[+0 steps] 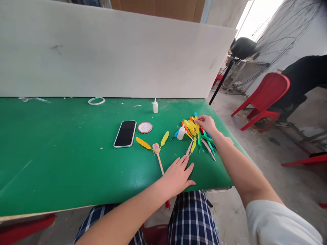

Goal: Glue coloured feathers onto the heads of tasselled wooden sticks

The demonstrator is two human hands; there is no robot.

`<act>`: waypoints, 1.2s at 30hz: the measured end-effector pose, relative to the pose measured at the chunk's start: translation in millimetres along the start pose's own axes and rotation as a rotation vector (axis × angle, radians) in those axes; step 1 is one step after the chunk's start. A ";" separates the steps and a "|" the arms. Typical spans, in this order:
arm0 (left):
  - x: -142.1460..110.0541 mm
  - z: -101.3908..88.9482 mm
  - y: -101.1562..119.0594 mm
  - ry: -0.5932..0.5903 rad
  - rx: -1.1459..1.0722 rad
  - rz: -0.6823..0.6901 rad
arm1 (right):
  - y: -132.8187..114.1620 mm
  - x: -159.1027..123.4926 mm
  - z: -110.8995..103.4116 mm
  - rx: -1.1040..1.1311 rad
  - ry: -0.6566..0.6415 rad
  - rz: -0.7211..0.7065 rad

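My left hand (180, 174) lies open and flat near the table's front edge, fingers spread, its fingertips at a pink feather (189, 148). Beside its wrist lies a thin wooden stick (160, 163) with a small round pad (155, 147) at its top. An orange-yellow feather (143, 143) and a yellow-green feather (165, 138) stick out from that pad. My right hand (207, 124) reaches into a heap of coloured feathers (200, 137), its fingers pinched on a yellow feather (197, 126). A white squeeze bottle (181, 132) stands against the heap.
On the green table (76, 163) lie a phone (125, 134), a round red-rimmed disc (145, 127) and a tape roll (96, 101). Another squeeze bottle (155, 106) stands near the white board (114, 58). Right of the table are a red chair (265, 92) and a person in dark clothes (301, 78).
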State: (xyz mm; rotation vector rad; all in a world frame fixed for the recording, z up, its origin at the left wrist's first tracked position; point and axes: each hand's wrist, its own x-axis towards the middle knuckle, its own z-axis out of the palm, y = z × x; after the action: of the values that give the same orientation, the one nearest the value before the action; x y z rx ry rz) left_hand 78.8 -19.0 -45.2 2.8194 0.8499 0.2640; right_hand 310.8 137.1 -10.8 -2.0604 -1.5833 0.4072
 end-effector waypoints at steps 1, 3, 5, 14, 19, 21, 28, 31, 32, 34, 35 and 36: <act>0.4 0.6 0.1 0.008 0.011 -0.015 | 2.2 4.1 2.7 -0.030 0.004 0.011; 1.3 2.3 0.2 0.026 0.033 -0.058 | 5.2 10.2 6.1 -0.093 0.006 0.032; 2.2 4.2 0.0 0.044 0.051 -0.104 | 5.5 11.6 8.8 -0.176 -0.025 0.044; 6.1 4.6 0.4 0.090 0.096 -0.216 | -11.5 6.3 29.5 -0.401 -0.141 0.072; 5.7 2.1 -1.4 0.084 0.099 -0.221 | 1.9 24.6 21.3 -0.315 -0.061 0.159; 5.2 1.5 -2.2 0.082 0.093 -0.219 | 12.2 31.0 13.8 -0.293 -0.076 0.167; 4.8 3.1 -3.2 0.081 0.099 -0.211 | 37.7 40.1 -4.3 -0.270 0.024 0.224; 4.7 3.7 -2.7 0.081 0.096 -0.209 | 41.5 42.0 -1.2 -0.264 0.002 0.232; 4.5 3.5 -2.3 0.080 0.096 -0.208 | 42.1 42.4 0.7 -0.260 -0.008 0.231; 4.1 2.6 -1.5 0.078 0.095 -0.207 | 43.0 42.7 3.9 -0.252 -0.016 0.236; 3.9 2.1 -1.1 0.073 0.092 -0.207 | 43.5 42.5 4.5 -0.246 -0.015 0.242; 3.7 1.7 -0.8 0.068 0.088 -0.209 | 44.0 42.3 4.3 -0.237 -0.012 0.249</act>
State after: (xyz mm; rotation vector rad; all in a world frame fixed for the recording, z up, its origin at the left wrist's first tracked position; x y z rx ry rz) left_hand 81.8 -16.6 -46.6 2.7845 1.1896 0.2993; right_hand 355.8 170.1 -36.0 -2.4528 -1.4432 0.3315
